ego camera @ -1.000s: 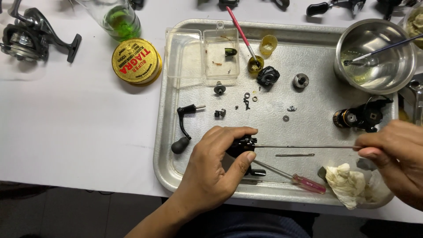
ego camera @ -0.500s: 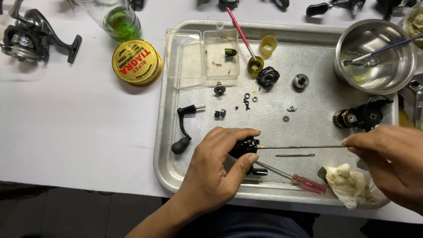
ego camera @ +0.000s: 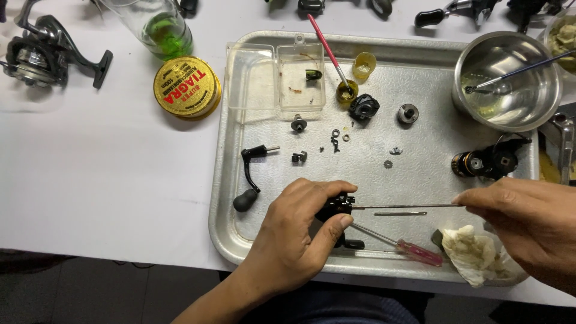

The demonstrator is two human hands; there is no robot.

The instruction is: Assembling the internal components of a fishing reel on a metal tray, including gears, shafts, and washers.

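round yellow tin (ego camera: 186, 87), red lettering on lid | on white table, 11 o'clock of hands | clear hinged plastic box (ego camera: 276, 77), open | tray's 11 o'clock corner

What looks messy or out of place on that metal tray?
Nothing looks spilled or broken. Small screws and washers lie loose across the metal tray, the clear plastic box sits open, and a crumpled rag lies at the lower right corner. It reads as a reel taken apart on purpose.
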